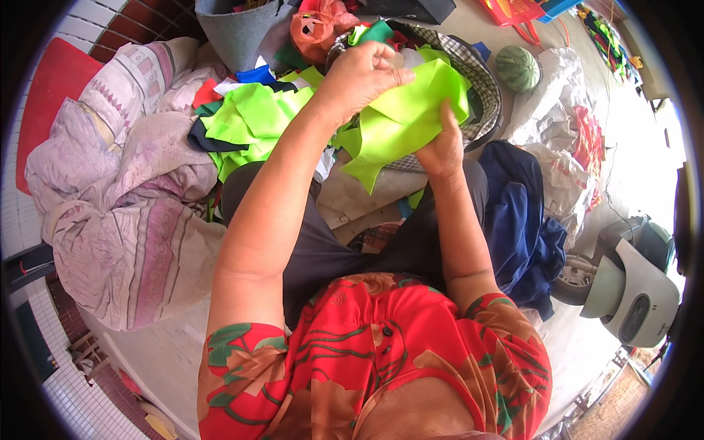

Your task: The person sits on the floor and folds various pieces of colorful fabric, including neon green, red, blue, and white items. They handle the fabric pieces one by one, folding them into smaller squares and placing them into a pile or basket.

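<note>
A lime-green piece of cloth (pixel 400 125) is held up in front of me, above my knees. My left hand (pixel 363 79) is closed in a pinch at its upper left edge. At the cloth's right side, my right hand (pixel 442 147) grips it with the thumb on top and the other fingers hidden beneath. Behind the cloth stands a round container with a checked cloth rim (pixel 484 81), holding more fabric scraps. Left of my left forearm lies a pile of lime-green cloth pieces (pixel 253 117), with dark and blue scraps among them.
A patterned, pale pinkish cloth (pixel 139 176) is heaped at the left. A grey bucket (pixel 238 33) and a red plastic bag (pixel 319 26) stand at the back. To the right are a watermelon (pixel 518 68), dark blue fabric (pixel 517 220), a white sack (pixel 557 110) and a scooter (pixel 634 286).
</note>
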Motion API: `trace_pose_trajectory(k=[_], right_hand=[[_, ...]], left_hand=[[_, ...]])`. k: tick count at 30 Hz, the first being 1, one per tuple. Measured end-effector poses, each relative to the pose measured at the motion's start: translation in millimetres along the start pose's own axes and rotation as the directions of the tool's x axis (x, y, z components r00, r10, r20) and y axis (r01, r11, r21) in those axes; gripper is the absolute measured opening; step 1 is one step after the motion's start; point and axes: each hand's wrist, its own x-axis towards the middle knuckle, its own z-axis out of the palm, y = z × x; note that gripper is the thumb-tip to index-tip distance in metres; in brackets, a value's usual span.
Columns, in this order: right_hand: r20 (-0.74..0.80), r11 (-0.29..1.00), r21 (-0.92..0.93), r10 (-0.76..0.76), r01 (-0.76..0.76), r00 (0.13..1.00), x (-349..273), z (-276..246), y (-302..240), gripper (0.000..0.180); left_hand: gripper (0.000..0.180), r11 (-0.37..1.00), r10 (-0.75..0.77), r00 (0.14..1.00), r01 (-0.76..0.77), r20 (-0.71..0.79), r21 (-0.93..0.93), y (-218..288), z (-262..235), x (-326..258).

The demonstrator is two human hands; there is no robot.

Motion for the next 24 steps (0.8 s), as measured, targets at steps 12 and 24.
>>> trace_pose_trajectory(k=[12,24], right_hand=[[0.13,0.981,0.194,-0.007,-0.019,0.992,1,-12,-13,0.052],[0.059,0.945,-0.328,0.034,-0.013,0.998,12,-27,5,0.057]], left_hand=[[0.034,0.958,0.046,0.994,-0.071,0.095,0.277,1,8,-2],[0.038,0.852,-0.018,0.997,0.055,-0.077,0.52,15,2,-8]])
